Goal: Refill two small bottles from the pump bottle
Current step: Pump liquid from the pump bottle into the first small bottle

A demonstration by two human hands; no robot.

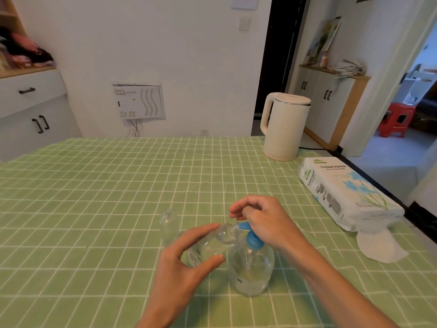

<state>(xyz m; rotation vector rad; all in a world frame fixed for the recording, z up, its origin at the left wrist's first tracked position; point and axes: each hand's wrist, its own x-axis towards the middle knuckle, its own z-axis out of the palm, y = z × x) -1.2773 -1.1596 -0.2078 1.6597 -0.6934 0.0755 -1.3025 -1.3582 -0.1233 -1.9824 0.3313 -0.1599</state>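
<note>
Nearest: the pump bottle (250,273) stands upright on the table (94,209), close to the front edge and between the two forearms. It is clear, and liquid shows in its lower part.

The left hand (186,263) comes in from the near left. Its thumb and fingers are curled round the first small bottle (210,245) and hold it off the table. This bottle lies tilted, its base toward the left palm. Its long axis runs up and to the right, so the open neck meets the blue spout (243,225). Some clear liquid seems to be inside.

The right hand (264,221) sits on top of the pump bottle, fingers curled down over the pump top. The spout sticks out from under it, pointing left. Whether the top is pressed down cannot be told.

Key relation: neck and spout touch or nearly touch, in line. Judgement: a press needs the left hand to keep the neck at the spout tip, or liquid would run onto the cloth.

The second small bottle (166,221) stands upright and uncapped just behind the left hand, nearer that hand than the right. Its fill level is unclear.

Further right: a white round sheet (378,247), touching a tissue pack (343,185). At the far right edge, a white kettle (283,129).
</note>
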